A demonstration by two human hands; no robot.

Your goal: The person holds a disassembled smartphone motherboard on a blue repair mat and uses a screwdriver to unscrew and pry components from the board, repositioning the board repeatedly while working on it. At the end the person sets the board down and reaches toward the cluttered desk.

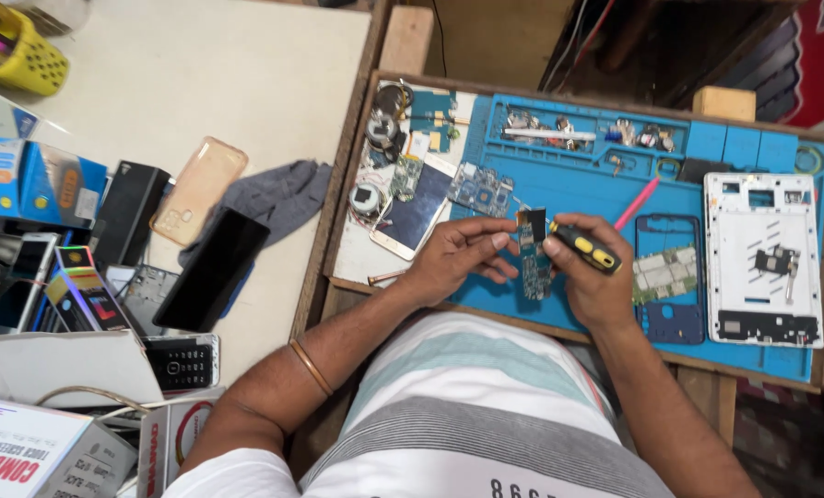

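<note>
My left hand pinches the top edge of a small phone circuit board that stands upright over the blue work mat. My right hand grips a black and yellow screwdriver, its tip held against the upper part of the board. A pink stick-shaped tool lies on the mat just behind my right hand.
A blue phone frame with a green board and a white phone chassis lie on the mat's right. Another board, a white phone and small parts lie at its left. Boxes, phones and a grey cloth crowd the left table.
</note>
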